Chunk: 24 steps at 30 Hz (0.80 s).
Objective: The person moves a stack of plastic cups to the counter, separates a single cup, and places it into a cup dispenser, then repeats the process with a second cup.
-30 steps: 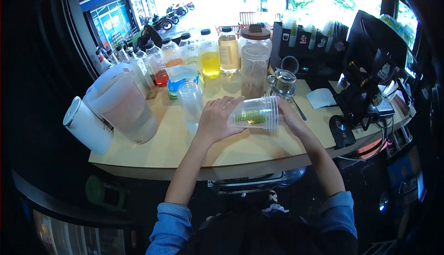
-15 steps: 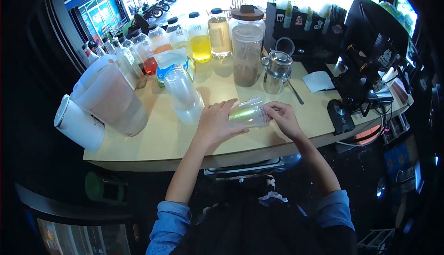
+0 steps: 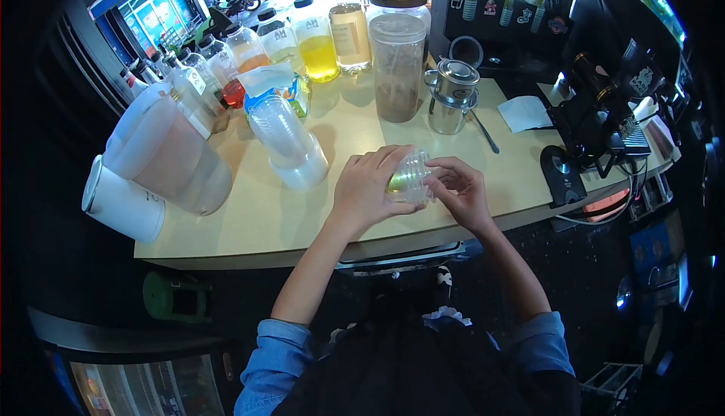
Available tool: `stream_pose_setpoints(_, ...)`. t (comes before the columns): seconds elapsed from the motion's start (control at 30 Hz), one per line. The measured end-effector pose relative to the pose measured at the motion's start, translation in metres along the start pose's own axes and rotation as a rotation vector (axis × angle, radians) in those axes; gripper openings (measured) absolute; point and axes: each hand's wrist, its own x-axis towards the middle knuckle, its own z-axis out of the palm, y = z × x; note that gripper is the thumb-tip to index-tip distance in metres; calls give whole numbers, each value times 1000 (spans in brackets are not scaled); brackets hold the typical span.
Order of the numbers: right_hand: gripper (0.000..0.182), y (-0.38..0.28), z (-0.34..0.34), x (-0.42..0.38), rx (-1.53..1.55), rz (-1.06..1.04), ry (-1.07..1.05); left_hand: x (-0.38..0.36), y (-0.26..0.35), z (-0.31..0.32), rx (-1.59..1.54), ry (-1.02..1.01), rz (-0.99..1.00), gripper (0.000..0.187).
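Several clear plastic cups (image 3: 410,177), nested and lying on their side, are between my hands above the front of the table (image 3: 249,227). My left hand (image 3: 370,186) is wrapped round the left end of the cups, where a green-yellow print shows through. The fingers of my right hand (image 3: 459,189) pinch the rims at the right end. A taller stack of clear cups (image 3: 291,144) stands to the left of my left hand, in front of a blue and green packet (image 3: 298,99).
Pitchers (image 3: 170,148) and a white container (image 3: 124,201) stand at the left. Bottles (image 3: 319,46) line the back, beside a tall lidded jar (image 3: 396,72). A metal coffee filter (image 3: 455,84), a spoon (image 3: 485,133), a napkin (image 3: 523,114) and black equipment are at the right.
My left hand has shifted right and covers more of the cups, which are now turned more with their rims towards the camera. The head view has moved slightly.
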Motion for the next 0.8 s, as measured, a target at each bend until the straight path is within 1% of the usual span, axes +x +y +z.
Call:
stream_pose_setpoints(0.07,24,4,-2,-1,-81,-62,52,0,1,2,10,12,-4,82)
stream_pose_setpoints(0.2,24,1,0,-1,-95,-54,49,-2,4,3,49,38,-25,81)
stream_pose_setpoints(0.3,26,0,2,-1,-112,-20,12,-3,5,4,65,49,-19,81)
stream_pose_setpoints(0.4,27,2,-4,-1,-133,-50,-35,-3,4,3,69,53,-15,80)
stream_pose_setpoints(0.47,31,2,-8,-3,-235,-65,-61,-2,3,4,64,52,-16,80)
stream_pose_setpoints(0.57,36,-4,-5,-5,-217,-2,-57,-1,1,6,51,77,-8,83)
stream_pose_setpoints(0.8,39,-1,-8,1,-146,15,-116,-2,2,7,81,73,-1,80)
